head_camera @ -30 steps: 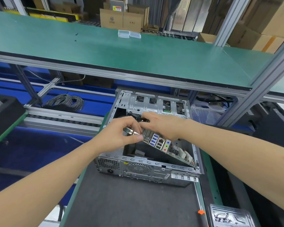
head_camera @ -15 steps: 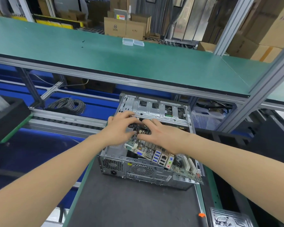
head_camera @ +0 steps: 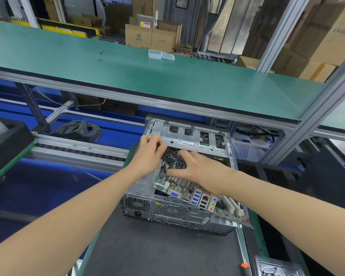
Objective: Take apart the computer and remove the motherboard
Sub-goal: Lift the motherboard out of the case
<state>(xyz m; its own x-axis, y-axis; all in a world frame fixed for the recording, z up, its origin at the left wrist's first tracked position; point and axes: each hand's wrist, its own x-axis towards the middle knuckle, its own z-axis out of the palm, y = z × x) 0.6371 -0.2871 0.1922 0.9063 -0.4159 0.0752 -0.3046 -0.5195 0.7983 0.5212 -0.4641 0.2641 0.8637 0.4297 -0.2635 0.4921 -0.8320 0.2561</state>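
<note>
motherboard is half out: its io-port edge is tipped up over the rear wall of the case, far edge down inside near the drive cage. right hand spans the cooler, thumb on one side, fingers arched over the other, reads as a grip on it. left hand is at the board's far-left corner, fingers curled in by the wires; can't tell if it pinches wires, board edge or nothing. my read: step in hand is freeing the far end and lifting the board clear. to do it well: confirm every wire is off before pulling, lift by cooler and board edge, not the ports or white slots, hold the tilt so ports clear the rear wall, no twisting. edges: sheet-metal lips of case and cage sit right by both hands, likely sharp. green shelf sits above, just past the case's far end, so room up and back looks tight. open room is toward the person over the dark mat; left side falls away to the roller track
</note>
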